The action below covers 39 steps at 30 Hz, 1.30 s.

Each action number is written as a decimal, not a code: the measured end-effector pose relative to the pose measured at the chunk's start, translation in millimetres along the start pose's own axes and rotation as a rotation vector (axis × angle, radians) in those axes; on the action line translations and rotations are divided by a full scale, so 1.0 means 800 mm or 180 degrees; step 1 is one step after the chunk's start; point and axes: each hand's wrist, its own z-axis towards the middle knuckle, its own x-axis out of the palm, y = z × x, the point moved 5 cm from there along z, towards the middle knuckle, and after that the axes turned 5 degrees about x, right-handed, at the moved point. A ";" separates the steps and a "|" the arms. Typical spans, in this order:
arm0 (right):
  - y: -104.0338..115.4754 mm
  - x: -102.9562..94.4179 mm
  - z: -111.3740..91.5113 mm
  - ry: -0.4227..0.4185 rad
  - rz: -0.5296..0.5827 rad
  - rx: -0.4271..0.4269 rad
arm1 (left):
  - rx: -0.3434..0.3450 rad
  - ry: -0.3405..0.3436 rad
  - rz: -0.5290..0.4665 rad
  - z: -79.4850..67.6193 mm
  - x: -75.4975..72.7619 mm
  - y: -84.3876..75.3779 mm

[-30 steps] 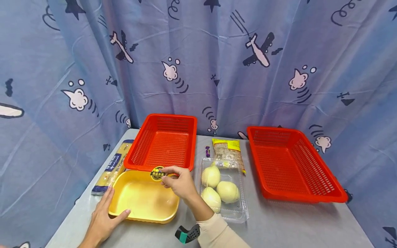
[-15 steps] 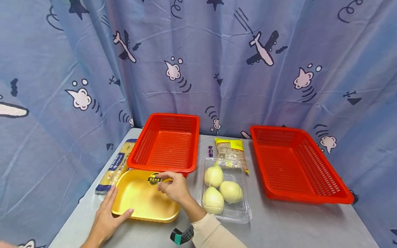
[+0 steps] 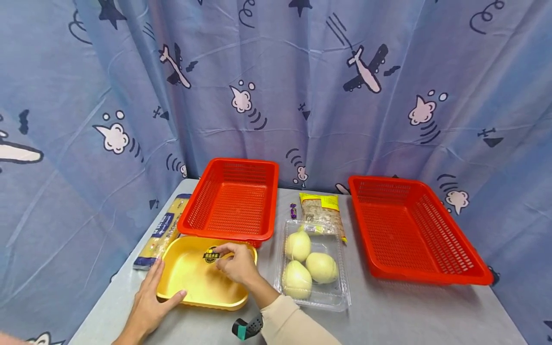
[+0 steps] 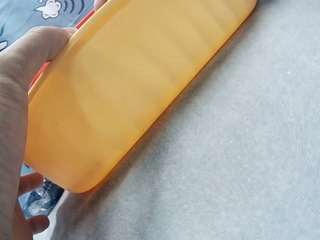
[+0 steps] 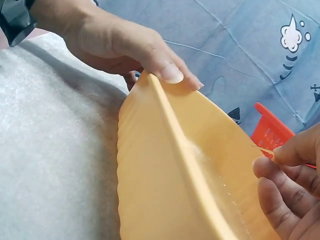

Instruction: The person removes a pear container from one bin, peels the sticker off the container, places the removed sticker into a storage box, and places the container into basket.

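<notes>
My right fingers [image 3: 227, 247] pinch a round black-and-yellow label [image 3: 211, 255] toward twelve o'clock over the oblong yellow plastic tub [image 3: 194, 282]; my spread left fingers [image 3: 153, 276] steady its eight-o'clock corner. Likely positioning; next calls for steady aim.

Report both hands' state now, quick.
Left hand: open, resting on the yellow plastic basin.
Right hand: closed, pinching a round black-and-yellow sticker.
</notes>
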 end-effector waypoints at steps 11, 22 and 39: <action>-0.012 0.029 0.005 0.0025 -0.0368 0.0260 | -0.0116 0.0107 -0.0047 -0.004 0.002 0.001; -0.018 0.038 0.007 -0.0039 -0.0680 0.0391 | -0.0017 -0.0009 -0.0077 -0.003 0.002 0.000; -0.018 0.036 0.007 -0.0173 -0.1596 0.0357 | 0.0142 -0.0145 -0.0074 -0.002 0.001 -0.001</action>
